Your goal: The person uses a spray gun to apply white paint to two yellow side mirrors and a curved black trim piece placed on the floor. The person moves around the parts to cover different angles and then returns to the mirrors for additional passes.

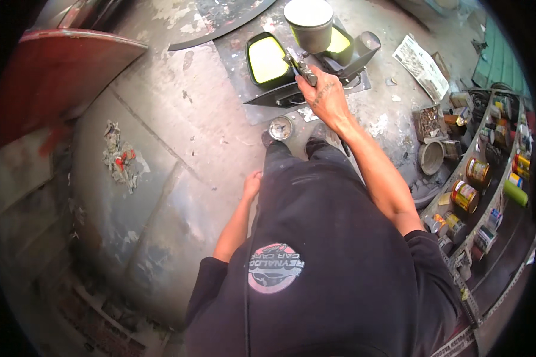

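My right hand [326, 98] grips a spray gun [303, 66] with a grey cup and pale lid [308, 27] above it. Under it, two black casings with bright yellow-green faces [268, 59], one partly hidden by the cup, rest on a dark sheet [232, 62] beside black angled parts [271, 94] and an upright dark cylinder [366, 49]. My left hand [252, 183] hangs low by my left thigh, fingers curled; whatever they may hold is hidden. A small round tin [280, 127] is on the floor near my feet.
A dark curved strip [220, 33] lies beyond. Left are a red panel [54, 83], a grey curved panel [107, 226] and crumpled debris [122, 154]. Right are a newspaper [419, 66], a bucket [431, 156], green corrugated sheet [491, 53] and shelving with several cans [476, 172].
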The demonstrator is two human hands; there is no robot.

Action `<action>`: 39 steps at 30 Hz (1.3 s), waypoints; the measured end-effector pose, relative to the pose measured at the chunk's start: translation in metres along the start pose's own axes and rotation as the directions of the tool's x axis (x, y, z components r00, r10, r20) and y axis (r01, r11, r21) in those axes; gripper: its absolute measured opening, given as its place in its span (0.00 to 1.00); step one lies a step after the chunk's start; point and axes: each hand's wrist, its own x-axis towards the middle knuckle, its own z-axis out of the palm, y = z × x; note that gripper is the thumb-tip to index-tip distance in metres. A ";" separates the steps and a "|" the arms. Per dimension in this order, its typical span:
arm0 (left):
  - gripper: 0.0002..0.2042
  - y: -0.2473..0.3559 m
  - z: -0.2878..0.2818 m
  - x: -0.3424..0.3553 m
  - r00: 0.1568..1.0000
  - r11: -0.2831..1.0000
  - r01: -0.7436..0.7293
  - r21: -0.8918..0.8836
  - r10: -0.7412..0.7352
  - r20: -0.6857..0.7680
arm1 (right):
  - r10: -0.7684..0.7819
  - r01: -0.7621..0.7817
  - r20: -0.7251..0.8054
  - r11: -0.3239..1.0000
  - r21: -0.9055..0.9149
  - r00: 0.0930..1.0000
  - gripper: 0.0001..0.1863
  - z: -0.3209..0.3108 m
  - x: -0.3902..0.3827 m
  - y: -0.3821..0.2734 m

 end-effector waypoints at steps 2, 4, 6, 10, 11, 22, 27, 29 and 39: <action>0.19 0.006 -0.019 0.005 1.000 1.000 0.027 -0.008 -0.027 0.008 | -0.034 0.034 -0.019 0.999 -0.026 0.999 0.21 0.011 -0.003 -0.004; 0.18 0.007 -0.041 0.013 0.994 0.988 0.108 -0.113 -0.104 0.047 | 0.036 -0.036 -0.008 0.999 0.018 0.999 0.20 0.020 -0.006 -0.014; 0.18 0.012 -0.058 0.024 1.000 0.994 0.023 -0.106 -0.022 0.004 | 0.090 -0.090 -0.002 0.995 0.040 0.996 0.20 0.022 -0.006 -0.027; 0.20 0.028 -0.096 0.056 0.998 0.999 -0.030 -0.018 0.031 0.048 | 0.117 -0.118 -0.058 0.993 -0.010 0.991 0.20 0.021 -0.007 -0.049; 0.21 0.036 -0.103 0.063 0.996 0.999 -0.033 0.004 0.032 0.079 | 0.109 -0.113 -0.088 0.993 -0.040 0.990 0.20 0.023 -0.007 -0.050; 0.21 0.078 -0.104 0.087 0.982 0.979 -0.160 -0.129 0.171 0.083 | 0.160 -0.174 -0.135 0.979 -0.103 0.978 0.23 0.035 -0.009 -0.066; 0.21 0.054 -0.106 0.084 0.983 0.991 -0.102 -0.083 0.113 0.143 | 0.051 -0.087 -0.215 0.983 -0.163 0.975 0.20 0.050 -0.006 -0.060; 0.21 0.044 -0.110 0.080 0.987 0.996 -0.057 -0.064 0.066 0.146 | 0.092 -0.113 -0.146 0.983 -0.142 0.985 0.19 0.052 -0.007 -0.066; 0.19 0.007 -0.133 0.073 0.993 0.990 0.095 -0.107 -0.087 0.074 | 0.187 -0.188 0.031 0.982 0.027 0.982 0.19 0.059 -0.016 -0.074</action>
